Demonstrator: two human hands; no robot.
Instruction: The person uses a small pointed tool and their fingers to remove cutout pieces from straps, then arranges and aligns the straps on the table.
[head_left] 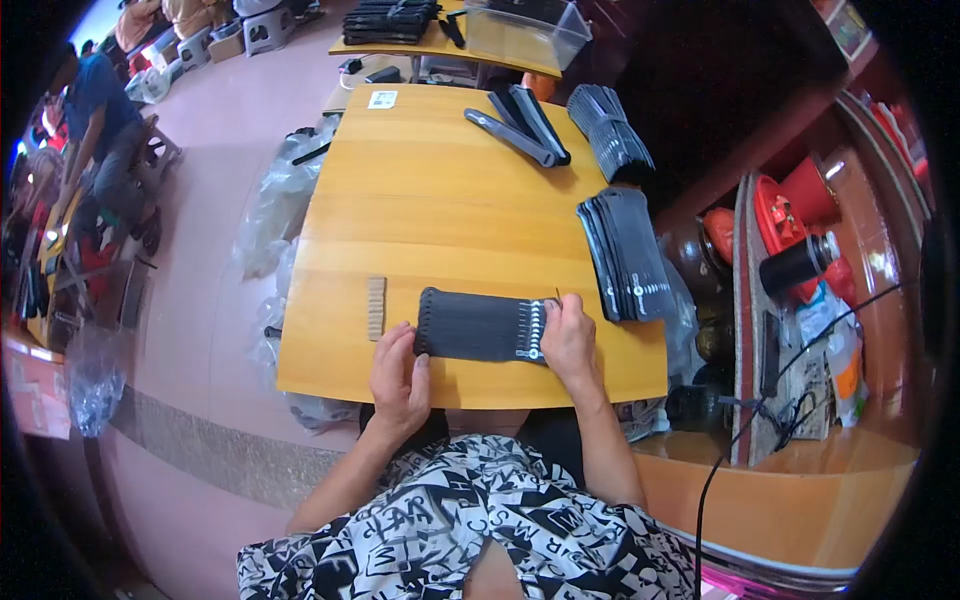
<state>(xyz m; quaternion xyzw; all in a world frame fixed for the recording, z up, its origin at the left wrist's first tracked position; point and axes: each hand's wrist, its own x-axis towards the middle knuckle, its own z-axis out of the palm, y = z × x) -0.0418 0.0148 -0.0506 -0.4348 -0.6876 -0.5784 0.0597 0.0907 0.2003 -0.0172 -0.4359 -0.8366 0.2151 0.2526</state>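
While the dark strips (pixel 475 326) lie flat in a row near the front edge of the wooden surface (pixel 430 210), the left fingers (pixel 400 365) rest slightly spread at one end and the right fingers (pixel 562 325) close on the other; a brown strip (pixel 376 309) lies left, grey-black bundles (pixel 625 255) right

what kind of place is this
Probably a small workshop doing hand assembly or packing: stacks of dark flat strips on a yellow wooden table, and a seated person in blue at another low table.
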